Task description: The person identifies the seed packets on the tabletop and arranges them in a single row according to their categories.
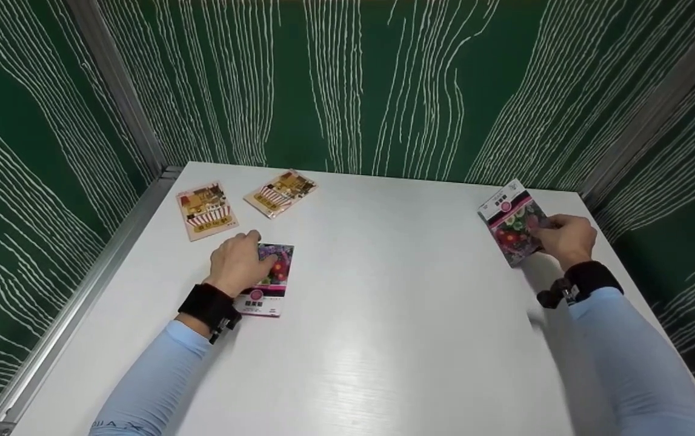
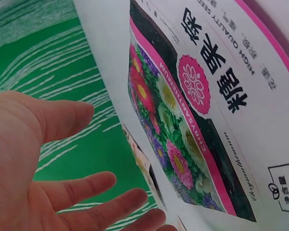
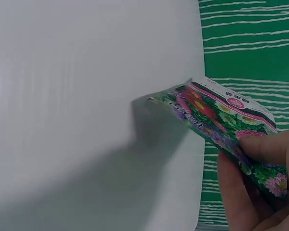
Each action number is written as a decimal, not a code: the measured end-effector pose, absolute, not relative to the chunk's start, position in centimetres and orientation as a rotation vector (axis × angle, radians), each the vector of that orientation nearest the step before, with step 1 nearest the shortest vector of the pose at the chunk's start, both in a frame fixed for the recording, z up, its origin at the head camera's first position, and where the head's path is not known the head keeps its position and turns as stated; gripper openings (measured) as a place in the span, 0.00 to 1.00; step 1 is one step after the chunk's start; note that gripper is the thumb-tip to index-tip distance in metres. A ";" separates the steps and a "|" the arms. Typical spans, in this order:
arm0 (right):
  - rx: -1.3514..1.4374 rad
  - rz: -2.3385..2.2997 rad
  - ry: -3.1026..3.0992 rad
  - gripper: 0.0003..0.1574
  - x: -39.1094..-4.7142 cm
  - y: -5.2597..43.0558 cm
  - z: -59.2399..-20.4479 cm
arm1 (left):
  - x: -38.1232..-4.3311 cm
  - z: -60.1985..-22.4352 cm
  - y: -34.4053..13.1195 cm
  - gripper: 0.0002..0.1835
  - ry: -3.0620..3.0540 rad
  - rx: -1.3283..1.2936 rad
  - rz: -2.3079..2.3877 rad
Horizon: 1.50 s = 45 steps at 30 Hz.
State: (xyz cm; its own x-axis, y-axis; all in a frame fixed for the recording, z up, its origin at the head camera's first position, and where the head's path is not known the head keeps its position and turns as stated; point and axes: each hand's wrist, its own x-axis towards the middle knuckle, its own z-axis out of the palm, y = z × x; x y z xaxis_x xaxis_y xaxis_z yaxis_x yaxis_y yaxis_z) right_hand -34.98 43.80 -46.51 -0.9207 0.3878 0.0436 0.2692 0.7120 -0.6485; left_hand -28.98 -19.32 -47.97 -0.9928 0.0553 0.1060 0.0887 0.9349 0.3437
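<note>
We work at a white table (image 1: 383, 303) walled by green panels with white grain lines; our left hand (image 1: 239, 261) lies on a flower seed packet (image 1: 269, 280) flat on the near-left of the table, though the left wrist view shows the fingers (image 2: 82, 192) straight and spread, seemingly clear of its face; our right hand (image 1: 565, 237) pinches a second flower packet (image 1: 512, 219), lifted and tilted at the far right; the thumb (image 3: 267, 147) covers part of its print; two yellow-and-red packets (image 1: 205, 210) lie at the far left, which only the head view shows plainly.
</note>
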 end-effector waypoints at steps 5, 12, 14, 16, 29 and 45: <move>-0.469 1.065 -2.721 0.28 -35.1 42.9 -45.5 | -29.0 -47.7 -19.2 0.35 -2.989 -0.106 -0.543; -0.311 1.132 -2.660 0.30 -35.0 41.1 -44.5 | -29.1 -47.3 -19.2 0.35 -2.977 -0.142 -0.551; -0.251 1.115 -2.659 0.30 -35.0 40.6 -44.3 | -29.2 -47.0 -19.3 0.34 -2.965 -0.153 -0.544; -0.199 1.120 -2.666 0.28 -34.9 40.1 -44.1 | -29.3 -46.7 -19.3 0.34 -2.955 -0.152 -0.541; 0.004 1.010 -2.743 0.21 -34.2 36.0 -42.0 | -29.5 -45.4 -18.3 0.37 -2.938 -0.243 -0.612; 0.300 0.966 -2.744 0.10 -33.3 30.9 -40.8 | -29.7 -44.1 -16.4 0.41 -2.911 -0.267 -0.671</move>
